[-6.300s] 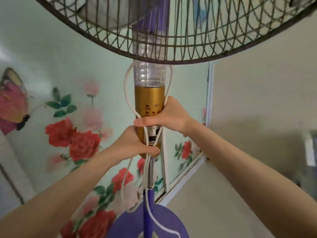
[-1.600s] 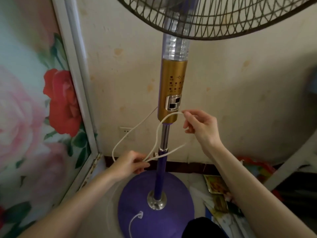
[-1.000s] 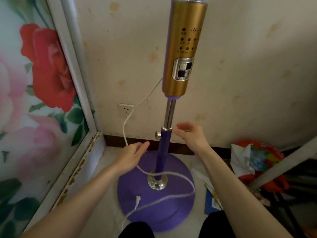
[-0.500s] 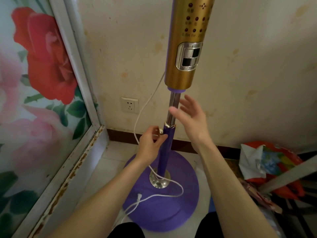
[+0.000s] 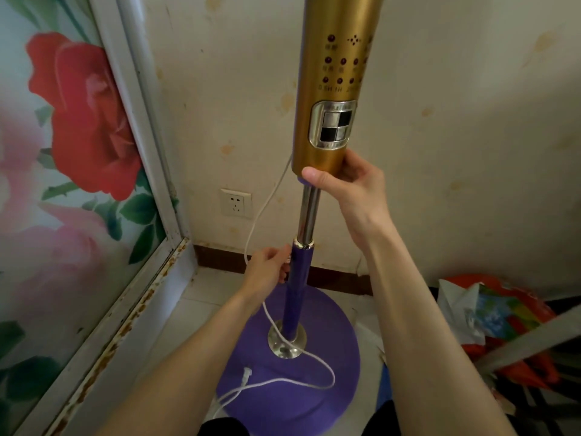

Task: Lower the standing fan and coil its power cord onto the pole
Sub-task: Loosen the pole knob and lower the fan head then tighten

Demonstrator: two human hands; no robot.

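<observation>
Now risen, the right hand [image 5: 347, 188] wraps the gold control column's [image 5: 336, 86] base; the left hand [image 5: 269, 268] pinches the purple pole's [image 5: 297, 287] knob. Timer labels read "0.5H 1H". White cord [image 5: 301, 363] lies loose on the base [image 5: 333, 388].

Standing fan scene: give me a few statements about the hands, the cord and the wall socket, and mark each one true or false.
1. The right hand grips the bottom of the gold control column. True.
2. The left hand rests flat on the purple base. False: it is up at the top of the purple pole sleeve, by the collar.
3. The white power cord is coiled on the pole. False: it lies loose across the base.
4. The wall socket has nothing plugged into it. True.
5. The cord's plug end lies on the base. True.
</observation>
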